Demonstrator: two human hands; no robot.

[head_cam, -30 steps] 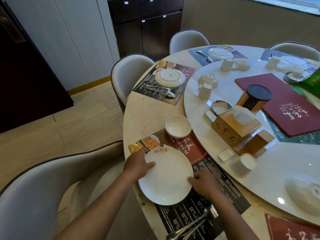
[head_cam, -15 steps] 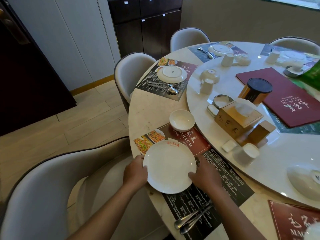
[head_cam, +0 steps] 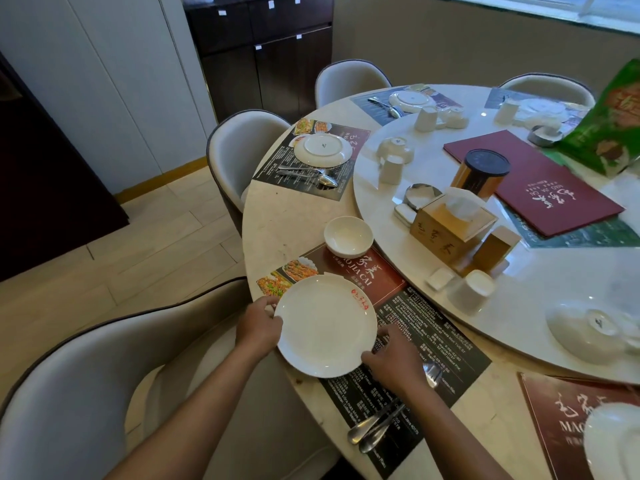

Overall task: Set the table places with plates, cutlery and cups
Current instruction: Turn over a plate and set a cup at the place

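White plate (head_cam: 325, 325) on placemat (head_cam: 433, 344), left hand (head_cam: 258, 325) and right hand (head_cam: 398, 358) at its rim.

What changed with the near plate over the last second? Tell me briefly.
The plate turned clockwise on the placemat: its red logo swung from the rim's upper left to its upper right. The left hand and right hand kept holding its rim; nothing was let go. The bowl and cutlery stayed put.

White round plate (head_cam: 325, 323), red logo at rim, upright on menu placemat (head_cam: 433, 344); small white bowl (head_cam: 348, 235) beyond; cutlery (head_cam: 375, 427) beside.
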